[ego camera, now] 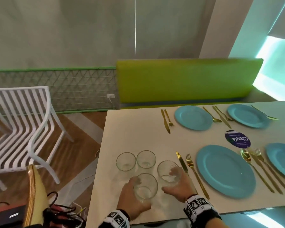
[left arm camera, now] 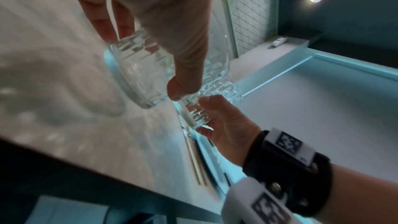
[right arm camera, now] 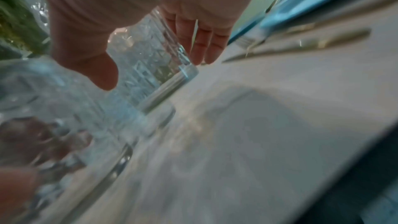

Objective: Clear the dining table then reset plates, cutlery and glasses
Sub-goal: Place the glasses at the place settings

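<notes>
Both hands are on glasses at the near left end of the table. The left hand is wrapped around the nearest glass, fingers on its far side and thumb on the near side. The right hand is curled around the second glass just to the right of it. From the left wrist camera you can see the left thumb pressed on the patterned wall of its glass, and the right hand cupping the other one. The right wrist camera is pretty blurry, but the right hand clearly has fingers and thumb on either side of its glass. Can't tell if either glass is lifted or sitting on the table.

Two more glasses sit just behind those, side by side: a left one and a right one, nobody touching them.

The rest of the table is laid. The closest blue plate has a gold knife and gold fork on its left, and a gold spoon on its right. There's a far blue plate across from it, another one further right, and a fourth plate cut off at the right edge. A round dark blue sticker sits in the middle between the plates.

Off to the left there's a white slatted chair, and a green bench behind the table.
</notes>
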`<state>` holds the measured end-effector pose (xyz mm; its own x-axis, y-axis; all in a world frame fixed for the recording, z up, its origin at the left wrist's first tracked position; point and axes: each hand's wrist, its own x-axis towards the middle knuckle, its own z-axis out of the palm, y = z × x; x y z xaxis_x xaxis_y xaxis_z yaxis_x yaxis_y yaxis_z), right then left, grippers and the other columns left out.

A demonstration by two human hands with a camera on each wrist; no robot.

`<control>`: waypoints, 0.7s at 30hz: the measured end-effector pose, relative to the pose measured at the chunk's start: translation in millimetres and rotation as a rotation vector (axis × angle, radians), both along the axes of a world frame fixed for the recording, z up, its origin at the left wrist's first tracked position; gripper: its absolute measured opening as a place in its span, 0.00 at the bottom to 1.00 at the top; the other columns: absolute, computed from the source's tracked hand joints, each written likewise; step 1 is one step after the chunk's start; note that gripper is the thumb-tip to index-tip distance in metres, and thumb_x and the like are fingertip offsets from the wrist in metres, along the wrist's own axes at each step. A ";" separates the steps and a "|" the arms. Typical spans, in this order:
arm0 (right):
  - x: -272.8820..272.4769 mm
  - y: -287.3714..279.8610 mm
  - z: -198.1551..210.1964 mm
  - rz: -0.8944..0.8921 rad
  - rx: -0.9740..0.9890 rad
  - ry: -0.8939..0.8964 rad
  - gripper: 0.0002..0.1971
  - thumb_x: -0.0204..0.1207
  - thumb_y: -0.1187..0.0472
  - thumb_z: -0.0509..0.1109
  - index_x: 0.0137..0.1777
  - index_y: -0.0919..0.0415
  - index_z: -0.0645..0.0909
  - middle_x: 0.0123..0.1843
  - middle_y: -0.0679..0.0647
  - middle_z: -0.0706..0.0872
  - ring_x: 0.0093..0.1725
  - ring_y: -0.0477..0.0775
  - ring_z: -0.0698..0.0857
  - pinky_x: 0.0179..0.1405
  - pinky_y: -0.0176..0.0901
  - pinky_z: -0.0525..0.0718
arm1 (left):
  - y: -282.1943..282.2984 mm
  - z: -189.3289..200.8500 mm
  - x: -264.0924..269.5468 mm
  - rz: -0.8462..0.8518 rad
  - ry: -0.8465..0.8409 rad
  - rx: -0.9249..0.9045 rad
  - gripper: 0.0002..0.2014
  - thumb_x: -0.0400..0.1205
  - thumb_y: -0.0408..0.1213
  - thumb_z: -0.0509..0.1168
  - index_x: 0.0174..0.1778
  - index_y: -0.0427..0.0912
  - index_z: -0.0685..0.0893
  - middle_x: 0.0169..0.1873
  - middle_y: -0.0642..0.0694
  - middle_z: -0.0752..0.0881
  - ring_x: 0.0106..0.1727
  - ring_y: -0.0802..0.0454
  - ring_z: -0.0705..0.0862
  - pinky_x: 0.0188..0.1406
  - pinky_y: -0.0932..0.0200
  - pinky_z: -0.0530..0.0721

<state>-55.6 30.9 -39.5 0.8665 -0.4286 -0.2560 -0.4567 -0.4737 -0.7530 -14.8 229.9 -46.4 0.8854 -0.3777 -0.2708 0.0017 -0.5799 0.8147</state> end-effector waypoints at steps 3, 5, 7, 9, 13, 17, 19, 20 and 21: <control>-1.3 -41.7 23.5 -0.157 -0.006 -0.084 0.34 0.49 0.57 0.84 0.56 0.51 0.74 0.51 0.47 0.81 0.55 0.53 0.82 0.54 0.41 0.77 | -38.3 21.1 -2.4 -0.082 -0.022 -0.083 0.39 0.51 0.51 0.76 0.58 0.61 0.67 0.58 0.54 0.79 0.59 0.55 0.79 0.53 0.66 0.75; -2.1 -71.6 41.8 -0.243 -0.018 -0.135 0.33 0.53 0.62 0.85 0.58 0.56 0.75 0.50 0.50 0.81 0.54 0.54 0.81 0.53 0.39 0.74 | -70.1 36.3 -0.3 -0.115 -0.049 -0.142 0.39 0.51 0.52 0.76 0.57 0.60 0.68 0.58 0.53 0.79 0.59 0.55 0.80 0.56 0.62 0.79; -4.3 -102.8 58.4 -0.318 -0.034 -0.185 0.33 0.55 0.63 0.85 0.61 0.60 0.76 0.50 0.51 0.81 0.54 0.55 0.82 0.55 0.42 0.76 | -103.6 52.7 5.2 -0.152 -0.077 -0.172 0.38 0.54 0.48 0.79 0.60 0.57 0.70 0.58 0.54 0.79 0.60 0.54 0.80 0.58 0.61 0.80; -8.5 -134.9 71.0 -0.395 -0.041 -0.209 0.33 0.56 0.62 0.85 0.61 0.60 0.75 0.50 0.52 0.80 0.53 0.55 0.81 0.58 0.46 0.78 | -138.4 68.7 12.0 -0.187 -0.110 -0.193 0.41 0.56 0.45 0.80 0.66 0.53 0.71 0.59 0.55 0.79 0.61 0.54 0.79 0.57 0.64 0.77; -16.2 -204.9 82.2 -0.526 -0.032 -0.250 0.34 0.56 0.62 0.85 0.61 0.61 0.74 0.53 0.56 0.82 0.55 0.60 0.83 0.59 0.48 0.79 | -206.6 91.2 26.3 -0.221 -0.174 -0.234 0.43 0.56 0.43 0.80 0.68 0.49 0.71 0.57 0.55 0.78 0.60 0.55 0.78 0.55 0.66 0.73; -24.7 -287.3 88.0 -0.643 -0.012 -0.270 0.31 0.57 0.64 0.84 0.60 0.62 0.75 0.51 0.57 0.83 0.50 0.57 0.81 0.51 0.42 0.77 | -284.7 97.8 41.5 -0.232 -0.228 -0.221 0.41 0.57 0.42 0.81 0.67 0.50 0.72 0.59 0.52 0.80 0.62 0.52 0.79 0.59 0.61 0.77; -25.7 -328.6 92.7 -0.668 -0.047 -0.248 0.32 0.56 0.62 0.84 0.60 0.61 0.75 0.53 0.59 0.84 0.52 0.59 0.82 0.51 0.42 0.77 | -324.7 101.0 47.9 -0.223 -0.227 -0.228 0.42 0.57 0.41 0.82 0.67 0.48 0.71 0.60 0.50 0.80 0.63 0.51 0.79 0.60 0.61 0.77; -25.7 -348.7 94.2 -0.674 -0.062 -0.230 0.32 0.56 0.62 0.84 0.61 0.62 0.75 0.54 0.60 0.84 0.55 0.61 0.83 0.52 0.43 0.77 | -344.3 103.1 50.7 -0.221 -0.225 -0.225 0.42 0.58 0.41 0.82 0.67 0.47 0.71 0.60 0.49 0.80 0.63 0.50 0.79 0.60 0.61 0.77; -25.1 -369.1 94.8 -0.677 -0.073 -0.215 0.33 0.56 0.61 0.85 0.61 0.63 0.75 0.56 0.61 0.84 0.56 0.62 0.83 0.52 0.45 0.77 | -363.0 105.3 53.2 -0.217 -0.224 -0.221 0.42 0.58 0.41 0.82 0.67 0.46 0.71 0.60 0.48 0.80 0.63 0.49 0.79 0.60 0.60 0.77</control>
